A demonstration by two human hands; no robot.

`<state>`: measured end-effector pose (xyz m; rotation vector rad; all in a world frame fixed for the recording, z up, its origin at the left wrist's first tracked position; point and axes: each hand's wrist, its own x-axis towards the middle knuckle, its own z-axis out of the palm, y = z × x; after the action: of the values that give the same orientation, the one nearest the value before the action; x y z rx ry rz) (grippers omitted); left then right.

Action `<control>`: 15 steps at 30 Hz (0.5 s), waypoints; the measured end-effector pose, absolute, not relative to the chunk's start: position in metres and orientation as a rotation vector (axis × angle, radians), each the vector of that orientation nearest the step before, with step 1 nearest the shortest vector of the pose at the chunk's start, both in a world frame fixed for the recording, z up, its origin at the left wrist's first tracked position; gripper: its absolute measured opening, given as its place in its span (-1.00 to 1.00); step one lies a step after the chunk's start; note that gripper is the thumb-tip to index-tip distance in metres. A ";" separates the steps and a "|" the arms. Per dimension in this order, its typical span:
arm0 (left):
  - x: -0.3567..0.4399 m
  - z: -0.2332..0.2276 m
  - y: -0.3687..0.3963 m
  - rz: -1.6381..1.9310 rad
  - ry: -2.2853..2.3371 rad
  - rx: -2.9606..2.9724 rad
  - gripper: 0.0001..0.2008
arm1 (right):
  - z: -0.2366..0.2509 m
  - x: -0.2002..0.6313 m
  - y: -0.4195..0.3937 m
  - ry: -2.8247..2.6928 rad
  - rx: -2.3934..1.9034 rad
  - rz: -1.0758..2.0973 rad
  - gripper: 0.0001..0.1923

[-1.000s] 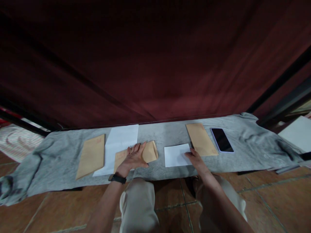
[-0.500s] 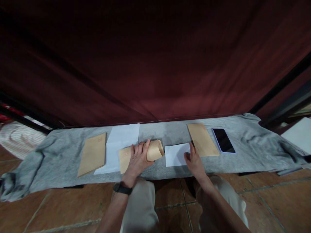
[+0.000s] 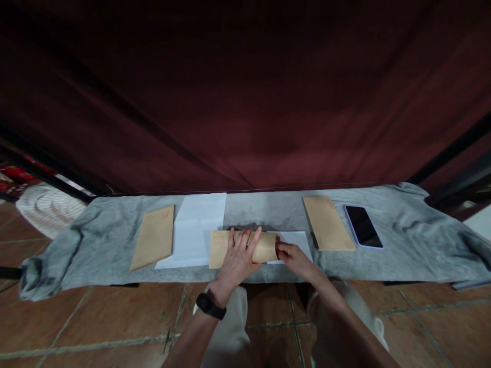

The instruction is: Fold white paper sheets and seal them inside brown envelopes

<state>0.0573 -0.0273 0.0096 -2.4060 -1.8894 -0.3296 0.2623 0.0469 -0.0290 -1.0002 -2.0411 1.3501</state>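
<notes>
- While the left hand is lying flat over the brown paper envelope with its fingers spread and loose, it's basically pinning the thing down on the grey cloth-covered low table so it isn't sliding around. Not gripping, just pressing from above.
- Over on the other side, the right hand is pinching the envelope's right end, fingertips closed on the paper edge, which looks like it's bulging or curling up a bit there. My guess is that end is being held open or lifted, and that's why the other hand is anchoring the rest.
- That envelope is sitting near the front edge of the table, right in the middle, touching and partly overlapping the small white folded sheet just to its right.
- Looks-wise it's plain kraft brown, long and narrow, with a faint reddish mark near its left end, too small to read. The flat left part is lying smooth; the right end is rounding upward.
- Around it: a bigger white paper sheet just to the left, another brown envelope beyond that, a third brown envelope off to the right, and a dark-screened smartphone beside that one.
- A dark red curtain is hanging behind everything.
</notes>
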 end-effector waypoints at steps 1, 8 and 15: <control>0.059 0.009 -0.028 -0.320 -1.871 -2.429 0.02 | -0.030 0.261 0.048 -2.090 -0.976 1.418 -0.66; 0.061 0.008 -0.029 -0.294 -1.800 -2.507 -0.02 | -0.030 0.254 0.058 -2.153 -0.848 1.755 -0.44; 0.058 0.003 -0.028 -0.273 -1.771 -2.578 0.00 | -0.036 0.245 0.053 -2.326 -0.829 1.669 -0.48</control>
<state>0.0582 -0.0279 0.0035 -2.5783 -1.7714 -0.2729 0.2453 0.0535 -0.0357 -0.8288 -2.3265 1.6687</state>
